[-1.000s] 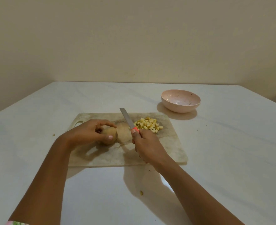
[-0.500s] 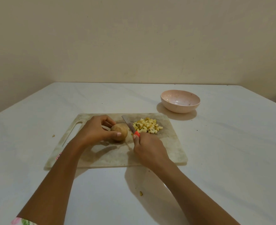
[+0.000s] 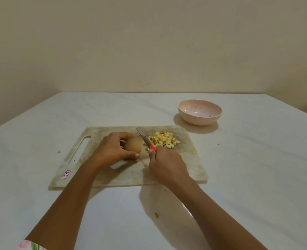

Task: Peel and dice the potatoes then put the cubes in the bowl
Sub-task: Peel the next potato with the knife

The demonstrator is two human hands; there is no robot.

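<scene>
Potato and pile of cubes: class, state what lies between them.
The knife, gripped by the right hand, lies with its blade between the potato and the cubes; the head view shows it.

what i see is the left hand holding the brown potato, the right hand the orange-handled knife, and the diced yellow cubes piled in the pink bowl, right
The head view shows the diced yellow cubes piled on the pale marbled cutting board, not in the round pink bowl. The rest stands: the left hand holds the brown potato, the right hand the orange-handled knife.
</scene>
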